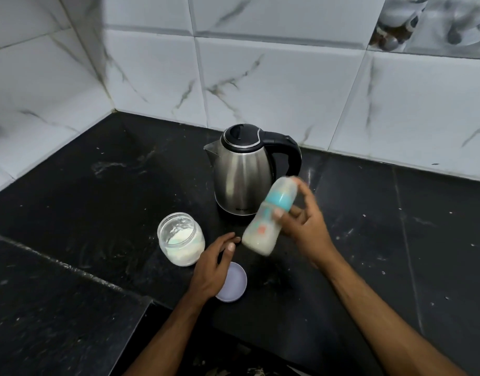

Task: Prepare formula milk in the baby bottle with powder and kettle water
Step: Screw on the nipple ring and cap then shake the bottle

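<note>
My right hand (pixel 305 221) grips the baby bottle (pixel 268 215) around its middle, above the counter. The bottle is tilted with its capped top to the upper right, has a teal collar, holds whitish milk, and looks motion-blurred. My left hand (pixel 213 263) hovers just left of the bottle's base with fingers apart, holding nothing. A glass jar of white powder (pixel 181 238) stands open to the left. Its pale lilac lid (pixel 233 283) lies on the counter, partly under my left hand. The steel kettle (pixel 244 169) with a black lid and handle stands behind the bottle.
The black stone counter (pixel 111 191) runs into a corner of white marble-look wall tiles (pixel 260 77). A raised ledge (pixel 57 267) crosses the counter at the left front. The counter edge drops away near the bottom centre.
</note>
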